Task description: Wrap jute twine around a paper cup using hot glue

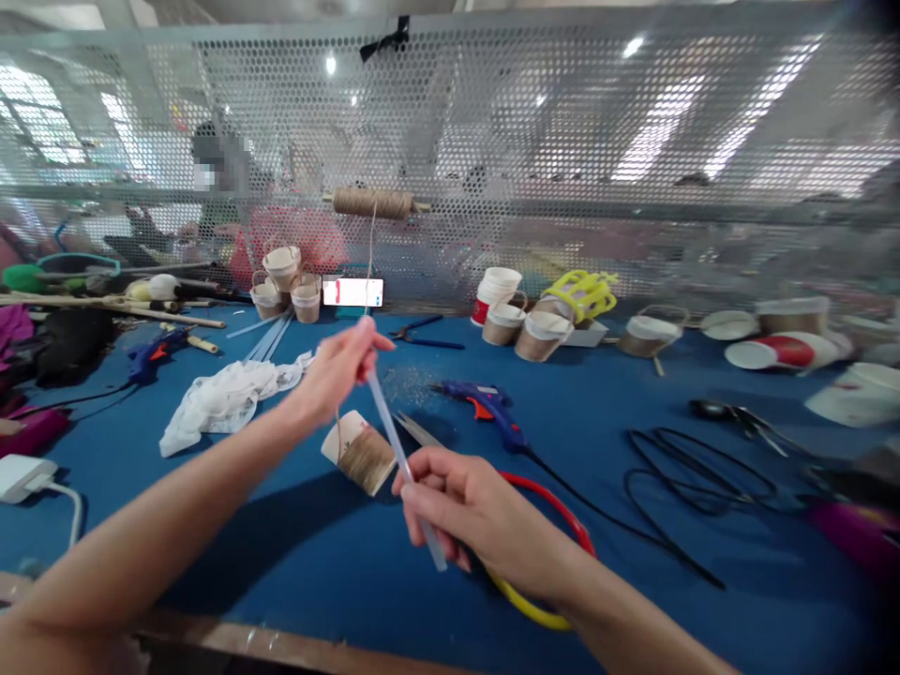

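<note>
Here, a thin translucent glue stick [386, 427] is held above the blue table [295, 553] by both hands, slanted from upper left to lower right. Its upper end is pinched by the closed fingers of the left hand [330, 373]. Its lower part is gripped by the right hand [474, 511], whose fingers are curled around it, and the tip is seen coming out below this hand.

Just behind the stick, a paper cup [360, 453] wrapped in twine is laid on its side on the table. A twine spool [372, 202] is hung on the perforated screen [633, 141], and its thread is led down towards the left hand; whether it is gripped there cannot be told.

A blue glue gun [492, 408] is laid near the cup, and a red and yellow ring [559, 511] is partly covered by the right hand. A white cloth [225, 398] is seen to the left.
</note>
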A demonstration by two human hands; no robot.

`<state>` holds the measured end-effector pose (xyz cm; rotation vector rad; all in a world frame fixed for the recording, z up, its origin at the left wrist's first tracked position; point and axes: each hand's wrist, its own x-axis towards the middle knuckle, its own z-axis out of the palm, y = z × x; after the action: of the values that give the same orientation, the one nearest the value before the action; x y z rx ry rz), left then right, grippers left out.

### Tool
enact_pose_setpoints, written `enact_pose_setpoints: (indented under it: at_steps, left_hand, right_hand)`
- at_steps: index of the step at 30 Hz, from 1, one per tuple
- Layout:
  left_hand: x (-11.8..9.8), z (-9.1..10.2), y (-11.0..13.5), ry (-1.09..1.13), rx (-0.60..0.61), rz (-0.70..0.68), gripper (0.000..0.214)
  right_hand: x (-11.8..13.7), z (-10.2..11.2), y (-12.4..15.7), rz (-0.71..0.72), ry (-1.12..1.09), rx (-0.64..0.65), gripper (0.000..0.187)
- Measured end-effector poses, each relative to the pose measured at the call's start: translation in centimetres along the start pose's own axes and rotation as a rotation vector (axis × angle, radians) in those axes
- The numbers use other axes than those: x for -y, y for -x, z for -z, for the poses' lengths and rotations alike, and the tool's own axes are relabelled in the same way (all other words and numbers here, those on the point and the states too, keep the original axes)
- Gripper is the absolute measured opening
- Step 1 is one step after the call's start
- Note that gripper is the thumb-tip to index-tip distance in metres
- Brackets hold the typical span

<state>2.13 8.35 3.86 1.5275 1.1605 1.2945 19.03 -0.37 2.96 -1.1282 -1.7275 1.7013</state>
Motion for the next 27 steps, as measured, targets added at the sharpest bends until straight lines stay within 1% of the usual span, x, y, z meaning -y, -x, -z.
enact_pose_setpoints:
  at_steps: [1,2,4,6,8,10,12,14,17,19,20,21,23,25,27]
  left_hand:
    - [0.4,2.0,-1.3,-0.250,-0.119,-0.019,0.035]
    - [0.9,4.3,-2.7,-0.333,-0.179,-0.004,0.024]
    - [2.2,8.8,-5.0,-0.409,-0.226,0.040,0.015]
    - [3.8,12.6,-6.5,-0.451,-0.235,0.072,0.026]
    - [5.5,15.0,-7.0,-0.464,-0.232,0.071,0.030]
    - [7.2,16.1,-7.0,-0.464,-0.222,0.058,0.028]
    - [8.3,16.3,-7.2,-0.463,-0.209,0.041,0.025]
    - [8.8,16.1,-7.6,-0.475,-0.199,0.033,0.018]
    - [8.4,15.7,-8.4,-0.532,-0.192,0.042,0.017]
    - [7.6,15.3,-8.8,-0.588,-0.186,0.052,0.029]
    - [7.1,15.0,-8.8,-0.618,-0.189,0.055,0.029]
    - [6.5,14.5,-8.8,-0.647,-0.182,0.053,0.026]
    - [5.3,13.3,-8.4,-0.692,-0.182,0.029,0.008]
    - [3.8,11.4,-7.5,-0.720,-0.165,-0.006,0.020]
    - [2.0,9.0,-5.8,-0.728,-0.124,-0.046,0.015]
  right_hand:
    - [0.0,0.3,0.1,0.010,-0.013,-0.030,0.017]
    - [0.0,0.7,0.1,0.022,-0.028,-0.055,0.019]
    - [-0.1,1.1,0.1,0.043,-0.050,-0.091,0.022]
    - [-0.1,1.4,0.1,0.052,-0.056,-0.108,0.023]
    - [-0.1,1.5,0.0,0.052,-0.042,-0.114,0.021]
    - [0.0,1.7,0.0,0.042,-0.031,-0.115,0.020]
    - [0.0,1.8,0.0,0.023,-0.028,-0.112,0.020]
    - [-0.1,1.8,0.0,0.008,-0.039,-0.120,0.022]
    - [-0.1,1.9,-0.2,0.011,-0.048,-0.159,0.026]
    - [-0.1,1.9,-0.4,0.015,-0.034,-0.183,0.028]
    - [-0.2,1.9,-0.5,0.015,-0.023,-0.195,0.028]
    - [-0.2,1.9,-0.6,0.015,-0.015,-0.208,0.026]
    - [-0.4,1.8,-0.8,0.020,-0.006,-0.233,0.023]
    - [-0.6,1.8,-1.0,0.049,-0.005,-0.254,0.021]
    - [-0.6,2.1,-1.2,0.121,0.000,-0.297,0.021]
